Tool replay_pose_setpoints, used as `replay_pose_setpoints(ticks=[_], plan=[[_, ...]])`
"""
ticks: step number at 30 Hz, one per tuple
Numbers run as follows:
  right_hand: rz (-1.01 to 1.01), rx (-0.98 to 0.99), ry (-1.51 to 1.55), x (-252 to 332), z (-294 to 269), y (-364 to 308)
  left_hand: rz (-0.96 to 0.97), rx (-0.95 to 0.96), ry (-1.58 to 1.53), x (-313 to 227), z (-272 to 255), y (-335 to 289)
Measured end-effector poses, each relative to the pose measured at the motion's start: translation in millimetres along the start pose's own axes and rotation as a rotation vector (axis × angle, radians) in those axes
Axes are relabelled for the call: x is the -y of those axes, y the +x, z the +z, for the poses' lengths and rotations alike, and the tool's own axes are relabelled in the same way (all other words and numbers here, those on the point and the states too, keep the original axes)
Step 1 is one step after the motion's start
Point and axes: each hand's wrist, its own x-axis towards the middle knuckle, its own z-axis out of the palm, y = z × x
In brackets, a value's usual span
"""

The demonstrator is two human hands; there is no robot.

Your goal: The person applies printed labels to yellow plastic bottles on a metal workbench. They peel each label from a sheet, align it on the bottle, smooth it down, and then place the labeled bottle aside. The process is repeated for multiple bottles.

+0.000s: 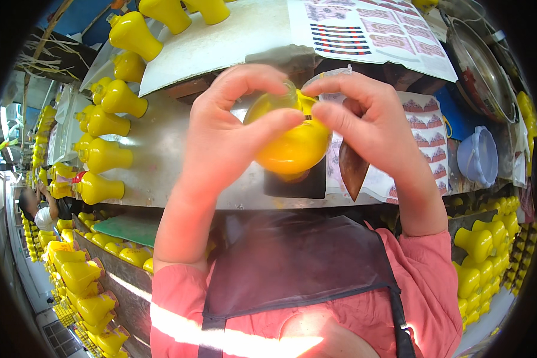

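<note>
A glossy yellow bottle (292, 149) stands in front of me with its narrow greenish neck (289, 92) toward the top of the view. My left hand (230, 116) curls round the neck from the left, thumb and forefinger at the shoulder. From the right, my right hand (367, 113) closes in the same way, its thumb and forefinger against the neck. A small dark mark shows between the thumbs; I cannot tell what it is. Under the bottle lies a black pad (295, 188). Beside my right hand is a brown pointed flat piece (353, 173).
Yellow bottles (104, 158) line the metal table's (155, 161) left side; more fill racks at lower left and right. Printed sheets (426, 137) lie right and at the back (364, 36). A pale blue bucket (478, 156) and metal basin (480, 68) stand right. A person (42, 212) works far left.
</note>
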Motion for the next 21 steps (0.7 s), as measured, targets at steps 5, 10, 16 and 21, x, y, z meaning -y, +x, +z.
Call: replay_pose_setpoints(ticks=[5, 10, 16, 21], plan=[[-0.187, -0.043, -0.282, 5.1, 9.4, -3.9, -0.02, 0.046, 0.086, -2.0, -3.4, -0.5], [-0.017, -0.011, -0.024, -6.2, -1.1, 6.8, -0.17, 0.037, -0.162, -3.9, -13.7, -3.2], [-0.113, 0.079, -0.08, -10.9, 0.7, 19.3, -0.261, 0.017, -0.369, 19.4, -22.3, -4.4], [-0.168, 0.078, -0.207, -9.7, 8.2, 41.7, -0.262, 0.058, -0.325, 33.7, -30.9, -5.1]])
